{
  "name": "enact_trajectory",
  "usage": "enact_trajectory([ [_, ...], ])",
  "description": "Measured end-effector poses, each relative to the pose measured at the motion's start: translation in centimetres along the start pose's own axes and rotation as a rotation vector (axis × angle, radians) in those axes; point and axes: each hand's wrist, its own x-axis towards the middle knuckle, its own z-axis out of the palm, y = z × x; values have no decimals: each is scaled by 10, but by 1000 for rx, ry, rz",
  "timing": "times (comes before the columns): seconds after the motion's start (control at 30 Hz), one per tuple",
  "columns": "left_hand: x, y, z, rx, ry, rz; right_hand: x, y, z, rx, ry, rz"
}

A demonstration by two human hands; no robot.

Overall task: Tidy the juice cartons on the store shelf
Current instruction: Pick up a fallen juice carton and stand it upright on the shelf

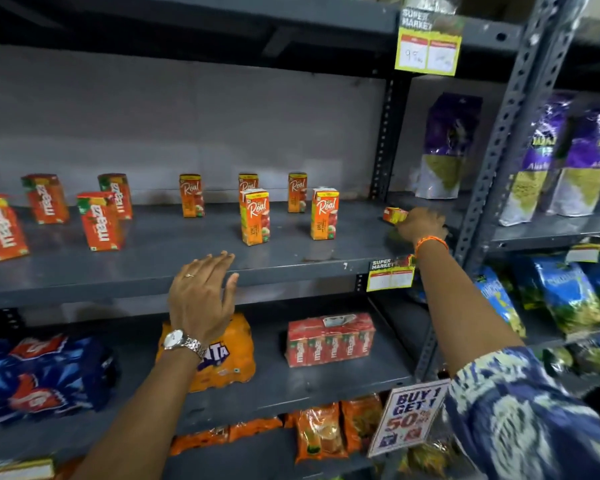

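Note:
On the grey shelf [174, 261] stand several orange Real juice cartons, the nearest two being one [255, 217] at the middle and one [324, 214] to its right. Several red Maaza cartons [100, 221] stand at the left. At the shelf's far right my right hand [423, 225] is shut on a Real carton [394, 215] that lies on its side. My left hand [201, 299], with a ring and a wristwatch, hovers open at the shelf's front edge, touching no carton.
A steel upright [499, 150] bounds the shelf at the right, with purple snack bags [445, 147] beyond it. The shelf below holds a Fanta pack [232, 355], a Maaza multipack [329, 339] and blue bottle packs [39, 375]. A price tag [390, 273] hangs on the shelf edge.

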Motion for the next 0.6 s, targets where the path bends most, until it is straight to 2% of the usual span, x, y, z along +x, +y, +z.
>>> enact_trajectory([
  [0.17,0,2,0,6,-1,-21,14,6,6,-45,-27,-21],
  [0.33,-2,3,-3,13,-20,-25,21,-1,6,142,-62,86],
  [0.47,-1,2,-4,19,-33,-15,27,-3,6,213,11,99],
  [0.6,-1,0,-3,21,-19,-9,21,-5,3,386,51,94],
])
